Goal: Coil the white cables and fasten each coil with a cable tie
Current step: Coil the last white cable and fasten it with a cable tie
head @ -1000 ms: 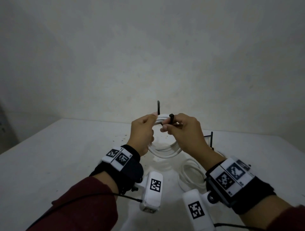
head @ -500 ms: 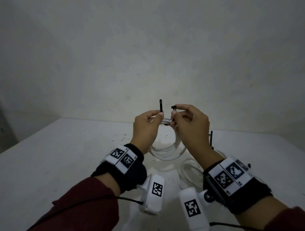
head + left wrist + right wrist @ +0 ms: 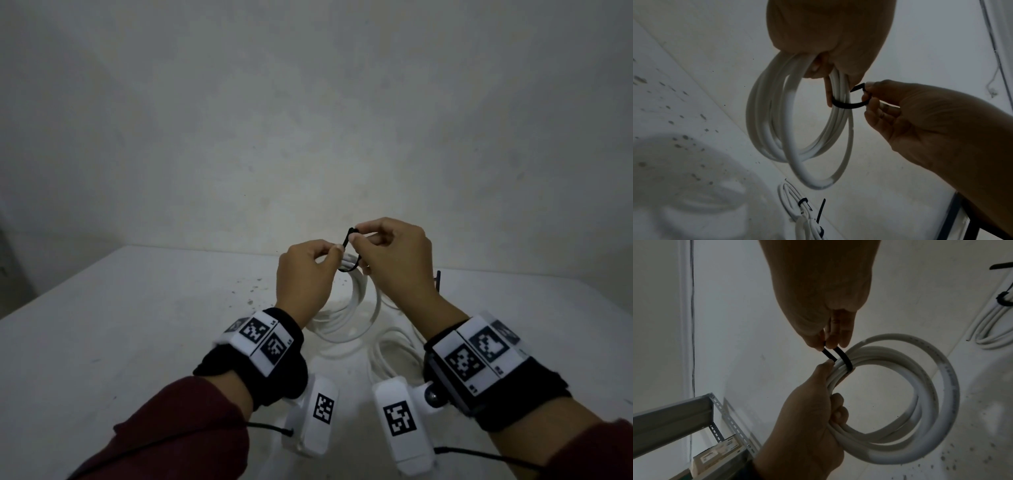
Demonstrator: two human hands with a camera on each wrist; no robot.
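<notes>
Holding white cable coil (image 3: 346,308) up above table (image 3: 137,325), left hand (image 3: 305,274) wrapped around bundled strands at top, rest of loop hanging free below. Pinching black cable tie (image 3: 849,104) with right hand (image 3: 394,260), thumb and forefinger clamped on both ends of strap just above bundle. Tie looped once around strands, right beside left fingertips (image 3: 827,365); loop loose, with gap between strap and cable on right-hand side. Whether tail is through head: cannot tell, hidden by fingers. Lying flat on table under right wrist: second coil (image 3: 795,198), already bound with black ties, one tail sticking up. Metal shelf frame (image 3: 694,410) off left of table, cardboard box (image 3: 715,452) on it.
</notes>
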